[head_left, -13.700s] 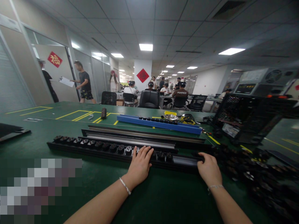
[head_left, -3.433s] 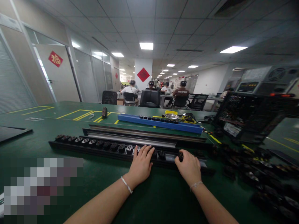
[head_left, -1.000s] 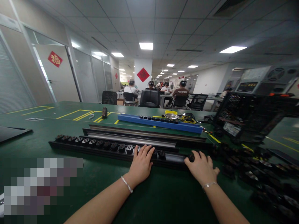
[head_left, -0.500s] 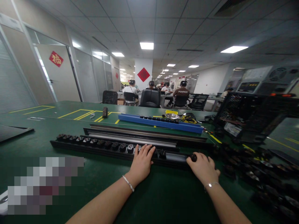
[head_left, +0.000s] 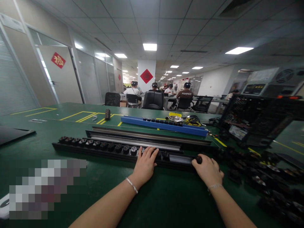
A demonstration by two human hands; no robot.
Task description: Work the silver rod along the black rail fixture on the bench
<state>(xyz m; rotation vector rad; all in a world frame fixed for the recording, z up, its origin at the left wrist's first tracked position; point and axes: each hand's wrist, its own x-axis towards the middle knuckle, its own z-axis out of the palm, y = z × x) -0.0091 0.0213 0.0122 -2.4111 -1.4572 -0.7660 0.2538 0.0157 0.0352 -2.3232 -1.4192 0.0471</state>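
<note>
A long black rail (head_left: 95, 153) lies across the near part of the table, with a row of small round black and silver parts (head_left: 104, 145) set along it. My left hand (head_left: 144, 164) rests over the rail right of its middle, fingers stretched out and covering some of the parts. Near the rail's right end, my right hand (head_left: 209, 171) pinches a small round black part (head_left: 199, 160) between thumb and fingers. Between my hands, a bare silvery stretch of the channel (head_left: 180, 159) shows. Just behind are more long dark rails (head_left: 152, 136).
A blue rail (head_left: 166, 125) with black parts lies farther back, near a metal dish (head_left: 175, 118). On the right are a heap of dark parts (head_left: 258, 177) and an open computer case (head_left: 249, 117). A dark cylinder (head_left: 107, 114) stands at back left. People sit beyond the table.
My right hand, with the small round black part, has shifted very slightly to the right. My left hand stays in place on the rail.
</note>
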